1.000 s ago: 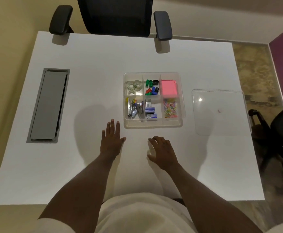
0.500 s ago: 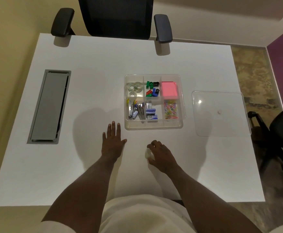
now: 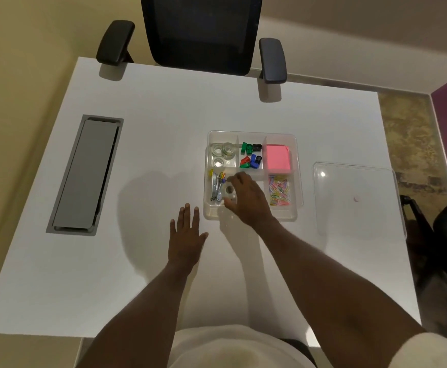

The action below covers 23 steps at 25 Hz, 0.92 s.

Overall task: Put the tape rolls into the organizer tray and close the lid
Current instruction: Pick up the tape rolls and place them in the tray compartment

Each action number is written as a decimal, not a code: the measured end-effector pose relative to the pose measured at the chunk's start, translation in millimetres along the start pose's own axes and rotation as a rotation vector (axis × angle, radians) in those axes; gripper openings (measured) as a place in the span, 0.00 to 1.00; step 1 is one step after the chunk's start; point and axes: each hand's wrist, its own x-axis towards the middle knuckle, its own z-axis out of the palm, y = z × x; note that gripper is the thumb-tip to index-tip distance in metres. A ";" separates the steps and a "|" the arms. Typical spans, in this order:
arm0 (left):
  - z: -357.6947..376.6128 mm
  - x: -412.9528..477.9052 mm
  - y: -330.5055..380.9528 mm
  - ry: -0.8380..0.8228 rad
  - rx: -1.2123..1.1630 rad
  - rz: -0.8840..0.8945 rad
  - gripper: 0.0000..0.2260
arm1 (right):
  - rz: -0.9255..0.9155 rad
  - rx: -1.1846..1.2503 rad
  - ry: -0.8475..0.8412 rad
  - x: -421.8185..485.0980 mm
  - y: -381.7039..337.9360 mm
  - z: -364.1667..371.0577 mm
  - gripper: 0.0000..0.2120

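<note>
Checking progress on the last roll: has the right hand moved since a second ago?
Yes. The right hand, holding a tape roll, went from the table before the organizer tray forward over the tray's near compartments.

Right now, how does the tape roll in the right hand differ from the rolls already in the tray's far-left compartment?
The held tape roll is gripped in the right hand above the tray's near-left part; the three stored rolls lie loose in the far-left compartment of the organizer tray. The held roll is partly hidden by fingers; the stored rolls show fully. All look clear and ring-shaped.
</note>
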 end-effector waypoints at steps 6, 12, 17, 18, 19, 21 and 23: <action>10.3 1.0 -7.6 0.037 -0.047 0.002 0.35 | 0.099 -0.037 0.034 83.1 10.9 -19.3 0.23; 18.9 4.0 -12.9 0.052 -0.043 0.004 0.35 | 0.115 -0.318 -0.118 133.8 20.0 -14.0 0.22; 24.3 6.0 -15.5 0.066 -0.049 0.004 0.35 | 0.126 -0.441 -0.233 147.7 20.8 -1.1 0.23; 24.6 6.2 -16.1 0.067 -0.051 0.007 0.35 | 0.135 -0.446 -0.246 149.5 20.6 0.1 0.23; 24.5 6.6 -16.7 0.068 -0.046 0.010 0.35 | 0.142 -0.445 -0.257 150.8 20.2 0.7 0.23; 24.3 7.9 -15.5 0.070 -0.033 0.001 0.34 | 0.153 -0.422 -0.272 151.2 19.7 0.0 0.23; 23.2 8.5 -11.6 0.091 -0.030 -0.015 0.32 | 0.156 -0.377 -0.246 147.4 19.9 -3.1 0.22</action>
